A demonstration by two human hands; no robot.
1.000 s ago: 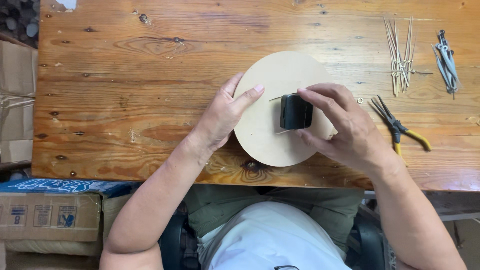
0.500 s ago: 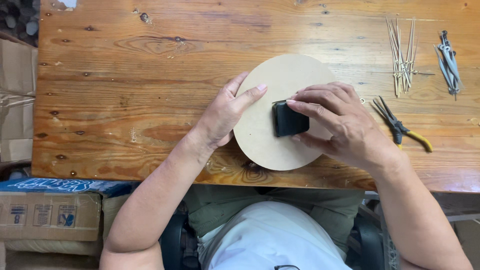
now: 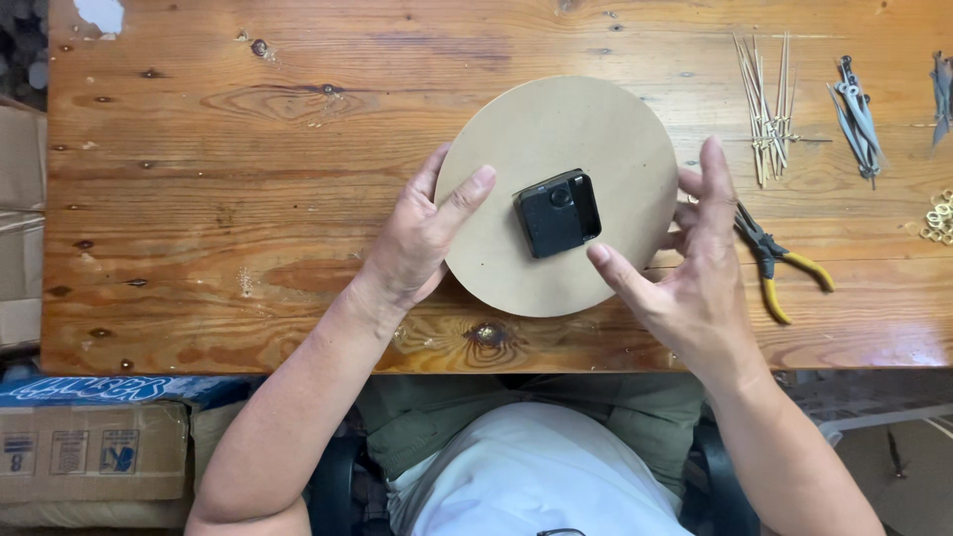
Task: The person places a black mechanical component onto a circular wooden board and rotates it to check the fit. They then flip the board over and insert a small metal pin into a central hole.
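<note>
Two hands frame a round tan disc (image 3: 556, 129) that lies flat on a wooden table (image 3: 248, 199), near its front edge and a little right of the middle. A small black box (image 3: 557, 212) sits at the disc's centre, nearly square, turned a little so its corners lean off the table's lines; a small round knob shows near its upper edge, toward the far side of the table. The left hand (image 3: 422, 233) rests on the disc's left rim with the thumb laid across the face and pointing at the box, fingers spread and gripping nothing. The right hand (image 3: 690, 268) is open at the disc's right rim, its thumb just short of the box's lower right corner, its fingers raised along the edge; whether they touch the rim I cannot tell. Just right of that hand lie pliers (image 3: 779, 258) with yellow handles, partly hidden by the fingers. Farther back on the right lie a bundle of thin sticks (image 3: 764, 99), a bunch of dark metal pieces (image 3: 856, 114) and, at the edge, small brass rings (image 3: 938, 220). Cardboard boxes (image 3: 89, 452) stand below the table on the left.
</note>
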